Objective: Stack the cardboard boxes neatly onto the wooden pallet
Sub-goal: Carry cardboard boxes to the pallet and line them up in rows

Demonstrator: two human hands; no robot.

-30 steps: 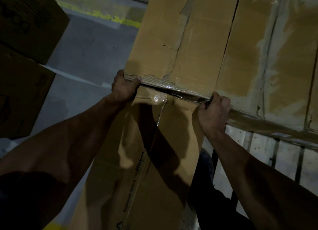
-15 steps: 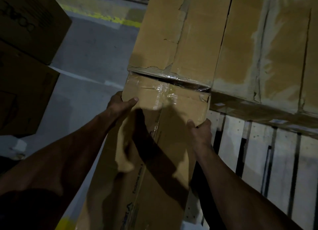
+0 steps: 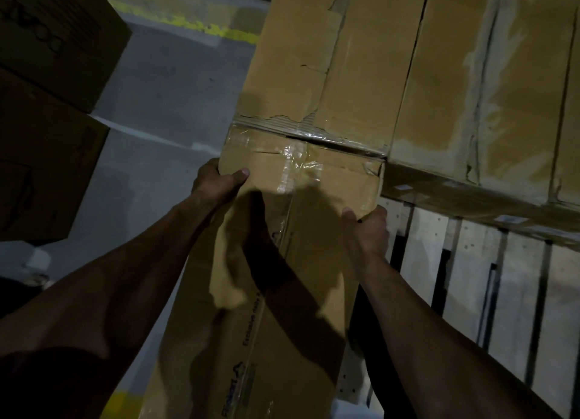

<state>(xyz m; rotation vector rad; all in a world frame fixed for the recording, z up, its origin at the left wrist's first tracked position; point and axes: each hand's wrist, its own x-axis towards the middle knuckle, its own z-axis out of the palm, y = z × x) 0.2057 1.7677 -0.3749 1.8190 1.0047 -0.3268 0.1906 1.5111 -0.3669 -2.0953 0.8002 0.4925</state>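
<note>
Against the pallet (image 3: 464, 261), both hands' fingers (image 3: 233, 177) clasp the long box (image 3: 282, 293) edges.

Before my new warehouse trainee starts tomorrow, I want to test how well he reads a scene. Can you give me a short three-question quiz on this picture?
1. True or false: both hands grip the same long cardboard box.
2. Which side of that box does the wooden pallet lie on? A) the person's left B) the person's right
3. Fill in: the painted line on the floor beyond the boxes is ___.

Key:
1. True: the left hand holds its left edge, the right hand its right edge.
2. B
3. yellow
</note>
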